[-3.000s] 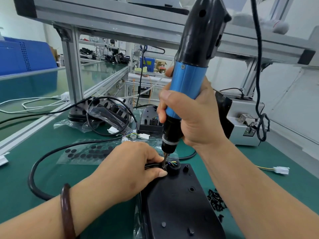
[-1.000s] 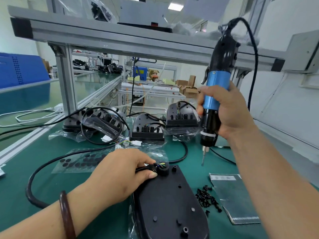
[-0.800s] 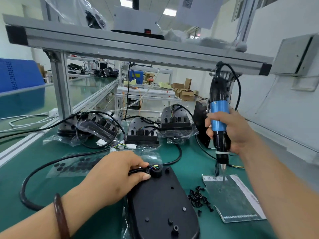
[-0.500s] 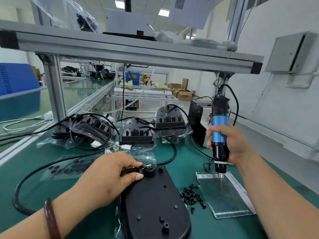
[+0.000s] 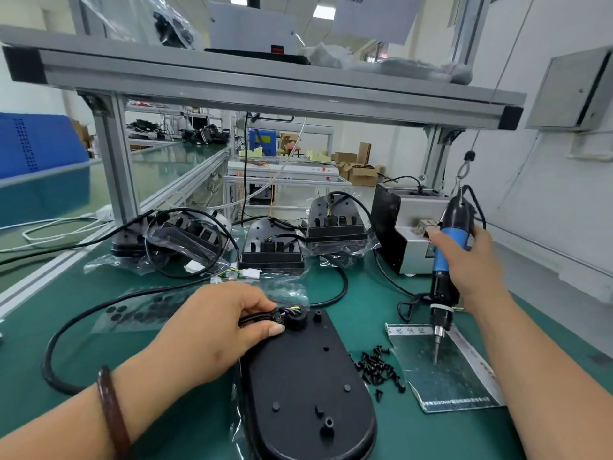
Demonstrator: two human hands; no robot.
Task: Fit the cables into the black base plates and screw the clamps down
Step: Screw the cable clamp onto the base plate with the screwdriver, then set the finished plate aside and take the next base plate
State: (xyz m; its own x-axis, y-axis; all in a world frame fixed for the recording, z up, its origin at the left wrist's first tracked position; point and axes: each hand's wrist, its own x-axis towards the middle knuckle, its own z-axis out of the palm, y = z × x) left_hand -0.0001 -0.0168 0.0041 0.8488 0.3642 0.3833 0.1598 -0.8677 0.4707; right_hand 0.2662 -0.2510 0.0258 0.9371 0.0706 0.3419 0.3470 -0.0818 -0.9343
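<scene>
The left hand (image 5: 212, 333) pinches the cable (image 5: 253, 319) into the far end of the near plate (image 5: 298, 376), keeping it seated, while the right hand (image 5: 474, 263) grips the driver (image 5: 442, 287) upright, bit over the bag (image 5: 447, 386) beside the screws (image 5: 378, 366), probably to fetch one.

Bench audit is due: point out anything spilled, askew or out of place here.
A loose heap of small black screws lies spilled on the green mat, between the black oval base plate and the silver foil bag, not in any tray. Nothing else stands out.
</scene>
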